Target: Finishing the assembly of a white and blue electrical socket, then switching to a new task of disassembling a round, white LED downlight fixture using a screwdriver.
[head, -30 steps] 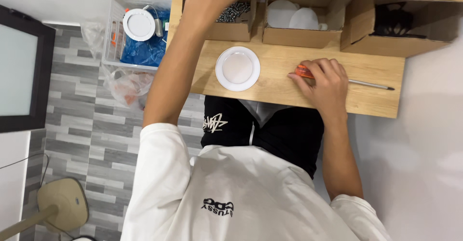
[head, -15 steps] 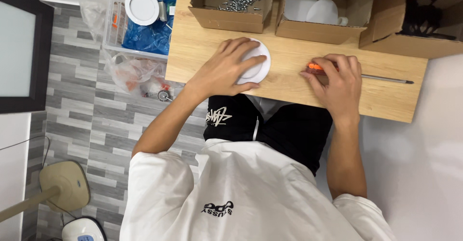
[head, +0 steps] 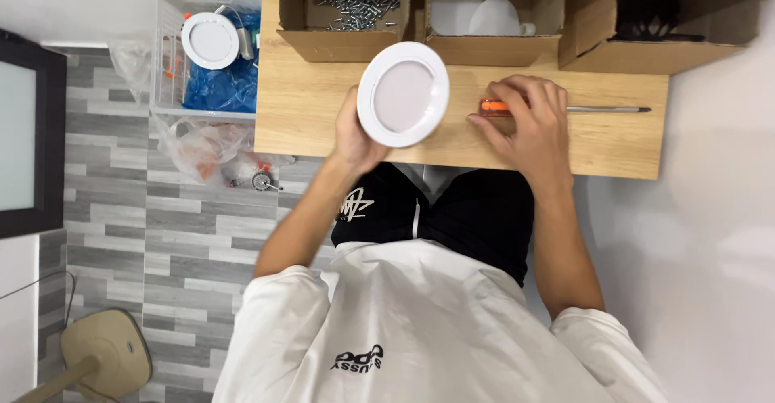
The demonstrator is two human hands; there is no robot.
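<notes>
The left hand [head: 355, 133] has its grip clamped on the round white downlight [head: 403, 94], face up above the desk [head: 307, 121], while at three o'clock the right hand [head: 529, 125] pins the orange-handled screwdriver [head: 565, 108], cardboard boxes [head: 343, 24] at twelve.

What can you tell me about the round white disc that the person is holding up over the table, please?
The round white disc looks like a flat ceiling light: a glossy white rim, plastic by the look, around a paler matt centre. It is lifted clear of the wooden table, face turned towards the camera and slightly tilted. The left hand grips it from behind at its lower left edge. Nothing else touches it. Its back is hidden.
</notes>
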